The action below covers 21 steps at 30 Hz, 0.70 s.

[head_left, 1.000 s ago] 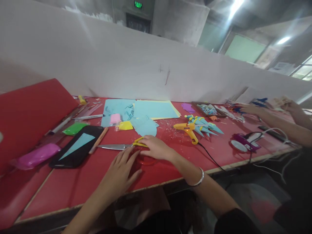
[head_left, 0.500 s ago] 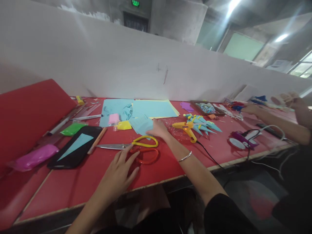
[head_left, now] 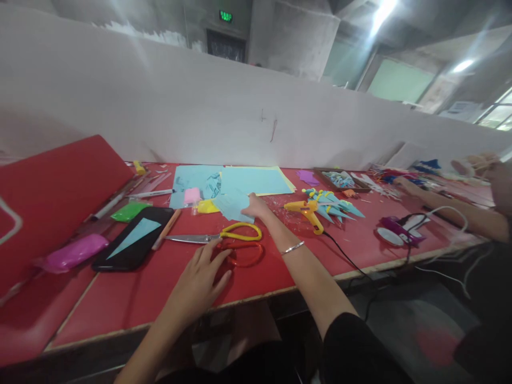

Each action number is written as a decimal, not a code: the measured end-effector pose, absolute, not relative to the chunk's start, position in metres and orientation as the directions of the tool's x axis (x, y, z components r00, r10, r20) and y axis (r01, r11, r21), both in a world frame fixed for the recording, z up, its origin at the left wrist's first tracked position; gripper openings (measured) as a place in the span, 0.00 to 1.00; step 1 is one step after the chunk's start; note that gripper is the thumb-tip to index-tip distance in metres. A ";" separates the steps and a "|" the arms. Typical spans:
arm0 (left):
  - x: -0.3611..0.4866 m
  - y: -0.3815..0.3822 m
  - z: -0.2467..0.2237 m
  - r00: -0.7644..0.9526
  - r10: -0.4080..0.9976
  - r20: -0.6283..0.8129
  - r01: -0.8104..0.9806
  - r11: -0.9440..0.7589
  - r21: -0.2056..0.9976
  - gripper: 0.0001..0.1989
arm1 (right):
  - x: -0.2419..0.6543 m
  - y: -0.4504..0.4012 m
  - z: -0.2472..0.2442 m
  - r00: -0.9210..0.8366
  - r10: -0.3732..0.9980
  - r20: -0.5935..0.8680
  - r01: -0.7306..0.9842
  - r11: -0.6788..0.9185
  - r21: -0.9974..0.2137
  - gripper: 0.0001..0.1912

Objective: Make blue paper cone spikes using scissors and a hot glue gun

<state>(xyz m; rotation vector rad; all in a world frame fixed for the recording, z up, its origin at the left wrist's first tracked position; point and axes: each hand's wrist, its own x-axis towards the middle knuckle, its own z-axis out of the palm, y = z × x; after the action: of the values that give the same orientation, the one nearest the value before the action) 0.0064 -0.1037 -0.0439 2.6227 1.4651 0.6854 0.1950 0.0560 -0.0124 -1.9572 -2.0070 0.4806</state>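
My right hand [head_left: 258,207] pinches the right edge of a light blue paper piece [head_left: 232,206] near the middle of the table. My left hand [head_left: 202,280] lies open, fingers apart, its fingertips at the scissors [head_left: 196,238]. These scissors have one yellow and one red handle loop, and their blades point left. Behind the held paper lie blue paper sheets [head_left: 256,180] with yellow ones beneath. A yellow packet [head_left: 207,206] and a pink packet [head_left: 192,196] sit just left of it. To the right rests a yellow glue gun [head_left: 306,210] with its light on.
A black phone [head_left: 128,253] carries a blue paper triangle [head_left: 134,237]. Green [head_left: 128,211] and magenta packets [head_left: 76,253] lie at left. Blue paper cones [head_left: 336,205], a scrap tray [head_left: 342,178] and a purple device [head_left: 400,230] stand right, beside another person's arm [head_left: 452,205].
My right hand has shifted slightly, and the blue paper it grips has turned a little toward me. My left hand has barely moved beside the scissors. The whole view has shifted slightly.
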 end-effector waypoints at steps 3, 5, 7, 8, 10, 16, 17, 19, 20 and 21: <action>0.009 -0.104 -0.041 0.456 0.832 0.315 0.798 -0.539 0.268 0.18 | 0.198 0.055 -0.007 -0.029 0.998 0.049 0.879 0.049 -0.473 0.21; 0.012 -0.102 -0.037 0.463 0.840 0.284 0.805 -0.532 0.263 0.17 | 0.202 0.051 0.004 -0.021 0.994 0.110 0.865 0.073 -0.497 0.19; 0.016 -0.098 -0.031 0.470 0.847 0.248 0.821 -0.523 0.230 0.14 | 0.207 0.046 0.019 0.000 0.983 0.184 0.852 0.096 -0.514 0.19; 0.018 -0.095 -0.028 0.474 0.851 0.228 0.830 -0.518 0.206 0.13 | 0.211 0.043 0.027 0.007 0.975 0.223 0.846 0.113 -0.522 0.20; 0.022 -0.087 -0.021 0.484 0.856 0.180 0.843 -0.512 0.166 0.13 | 0.219 0.034 0.042 0.030 0.951 0.307 0.824 0.150 -0.546 0.22; 0.025 -0.054 -0.011 0.506 0.856 0.105 0.837 -0.516 0.180 0.16 | 0.242 -0.014 0.070 -0.034 0.831 0.555 0.642 0.444 -0.625 0.17; 0.022 -0.051 -0.012 0.520 0.845 0.123 0.822 -0.535 0.198 0.16 | 0.245 -0.023 0.071 -0.066 0.831 0.552 0.607 0.473 -0.639 0.16; 0.015 -0.050 -0.014 0.541 0.825 0.161 0.789 -0.564 0.244 0.18 | 0.248 -0.040 0.068 -0.172 0.853 0.493 0.548 0.499 -0.671 0.14; 0.011 -0.053 -0.016 0.539 0.819 0.195 0.773 -0.574 0.270 0.19 | 0.248 -0.047 0.064 -0.234 0.865 0.444 0.538 0.496 -0.681 0.14; 0.006 -0.057 -0.017 0.527 0.815 0.240 0.763 -0.579 0.288 0.20 | 0.247 -0.054 0.058 -0.303 0.869 0.391 0.541 0.494 -0.680 0.13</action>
<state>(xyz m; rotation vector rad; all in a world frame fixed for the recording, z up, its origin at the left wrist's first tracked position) 0.0062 -0.0574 -0.0168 2.6138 1.3600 0.5290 0.2471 -0.0536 0.0581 -1.1594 -1.9868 0.5542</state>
